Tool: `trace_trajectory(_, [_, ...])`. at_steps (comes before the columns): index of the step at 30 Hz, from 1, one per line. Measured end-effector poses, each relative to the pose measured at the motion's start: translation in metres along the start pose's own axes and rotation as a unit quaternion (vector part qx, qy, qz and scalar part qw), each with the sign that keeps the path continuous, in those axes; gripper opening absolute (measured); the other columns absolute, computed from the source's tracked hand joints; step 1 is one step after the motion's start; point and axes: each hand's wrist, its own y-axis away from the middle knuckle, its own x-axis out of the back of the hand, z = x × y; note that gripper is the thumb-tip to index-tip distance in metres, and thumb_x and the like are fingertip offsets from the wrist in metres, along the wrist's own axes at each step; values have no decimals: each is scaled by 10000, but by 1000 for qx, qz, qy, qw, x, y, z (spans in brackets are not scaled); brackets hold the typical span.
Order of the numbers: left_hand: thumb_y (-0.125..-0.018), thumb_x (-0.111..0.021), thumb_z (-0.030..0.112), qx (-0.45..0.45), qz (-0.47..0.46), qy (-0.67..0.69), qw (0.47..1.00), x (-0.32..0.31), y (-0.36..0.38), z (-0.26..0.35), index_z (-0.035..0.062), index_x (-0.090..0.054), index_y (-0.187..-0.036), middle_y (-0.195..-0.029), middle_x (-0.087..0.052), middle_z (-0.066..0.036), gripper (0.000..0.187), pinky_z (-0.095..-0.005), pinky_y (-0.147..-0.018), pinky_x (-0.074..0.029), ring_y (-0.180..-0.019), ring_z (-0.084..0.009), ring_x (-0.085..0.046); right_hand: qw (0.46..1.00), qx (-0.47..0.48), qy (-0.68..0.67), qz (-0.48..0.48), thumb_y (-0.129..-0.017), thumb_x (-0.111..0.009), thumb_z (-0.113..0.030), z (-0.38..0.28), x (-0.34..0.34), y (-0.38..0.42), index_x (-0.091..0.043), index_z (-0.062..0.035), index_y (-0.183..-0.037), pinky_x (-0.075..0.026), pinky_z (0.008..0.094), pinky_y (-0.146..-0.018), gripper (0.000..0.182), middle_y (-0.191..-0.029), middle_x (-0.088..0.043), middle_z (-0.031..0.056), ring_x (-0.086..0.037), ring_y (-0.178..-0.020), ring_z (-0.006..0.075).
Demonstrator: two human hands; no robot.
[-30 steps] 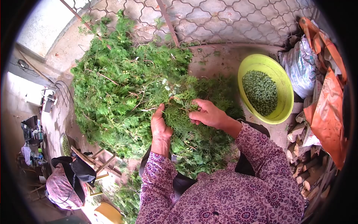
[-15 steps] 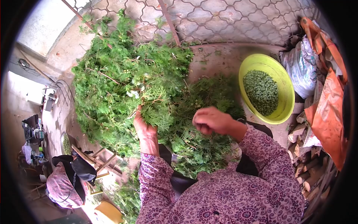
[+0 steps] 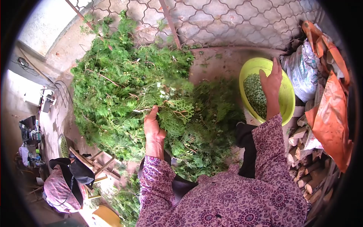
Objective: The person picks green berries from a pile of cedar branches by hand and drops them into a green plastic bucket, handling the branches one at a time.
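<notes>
My left hand [image 3: 153, 126] is closed on a leafy conifer sprig [image 3: 177, 108] with flat green fronds and pale cones. Under it spreads a big heap of cut conifer branches [image 3: 106, 90]. Over at the yellow-green tub [image 3: 289, 94], my right hand [image 3: 273, 77] is above the opening, fingers spread, with nothing visible in it. Small green cones [image 3: 254, 92] fill the bottom of that tub, and my wrist and hand hide part of them.
Behind the heap runs a wire-mesh panel [image 3: 223, 22]. A white sack [image 3: 302, 68], an orange sheet [image 3: 331, 125] and split firewood [image 3: 314, 178] line the right. At lower left are another person [image 3: 62, 189], a wooden stool [image 3: 102, 164] and a yellow container [image 3: 106, 216].
My right hand has swung from over the heap, curled, to above the tub, its fingers now spread. My left hand and the sprig have shifted slightly right.
</notes>
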Motion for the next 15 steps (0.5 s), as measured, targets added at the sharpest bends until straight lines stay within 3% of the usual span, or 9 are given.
trace_trajectory(1, [-780,-616,270,-9,-28,-8,1000,7,-11,-8,-76,-349,-1251,-1231,-443,-200,642,-372,-932,-330,-1095,-240,-441,997,28,-67,-36,-727,-625,-232,0,-5,3,-391,-104,-1267,-332,392,-952,602,-1211,-440,220,-425,-1105,358])
trace_trajectory(2, [-780,-616,270,-10,-29,-7,999,8,-11,-11,-76,-349,-1251,-1231,-443,-200,642,-372,-932,-330,-1095,-240,-441,987,55,-134,-73,-730,-622,-237,-1,-8,5,-402,-90,-1256,-328,383,-959,589,-1215,-439,221,-430,-1108,355])
trace_trajectory(3, [-754,-648,283,-6,-15,-33,999,-1,-2,-7,-80,-325,-1247,-1201,-455,-197,693,-373,-945,-306,-1087,-247,-437,969,16,-193,-155,-735,-620,-235,-14,-3,10,-431,-55,-1229,-335,382,-955,559,-1230,-428,218,-436,-1113,333])
trace_trajectory(6, [-691,-719,301,-15,18,-70,997,-5,-4,-15,-66,-303,-1198,-1097,-494,-173,752,-369,-948,-278,-1032,-251,-445,914,-12,-286,-287,-747,-616,-206,-52,12,20,-529,-21,-1119,-434,313,-810,424,-1033,-560,162,-549,-918,217])
trace_trajectory(9, [-717,-705,279,-7,-47,-55,997,0,-13,-23,-42,-391,-1119,-1070,-513,-134,603,-362,-864,-354,-965,-196,-465,821,23,-414,-392,-757,-609,-171,-83,20,39,-581,6,-1020,-460,240,-674,318,-805,-616,69,-560,-729,111])
trace_trajectory(10, [-717,-705,279,-7,-47,-56,997,-4,-10,-23,-42,-391,-1119,-1070,-513,-134,603,-362,-864,-354,-965,-196,-465,778,20,-410,-476,-788,-583,-172,-92,27,43,-573,6,-1032,-458,276,-756,303,-922,-611,92,-568,-842,145])
trace_trajectory(12, [-736,-692,249,-4,-49,-11,999,-10,-6,-25,-13,-459,-1033,-998,-545,-103,460,-323,-784,-403,-888,-166,-496,719,27,-466,-516,-782,-618,-172,-105,25,60,-579,6,-1014,-463,258,-746,295,-894,-619,79,-572,-835,118])
trace_trajectory(13, [-762,-666,199,-18,-56,-6,998,-13,-5,-24,16,-500,-937,-917,-574,-83,302,-289,-693,-447,-796,-156,-542,724,53,-456,-514,-772,-629,-177,-113,28,66,-585,3,-997,-466,271,-730,292,-879,-617,88,-580,-823,138])
trace_trajectory(15, [-770,-655,181,-10,-67,13,998,-21,3,-23,23,-506,-921,-895,-583,-85,264,-293,-679,-461,-775,-163,-559,729,76,-447,-513,-762,-641,-182,-125,30,79,-590,0,-980,-469,285,-714,289,-864,-614,96,-587,-812,158])
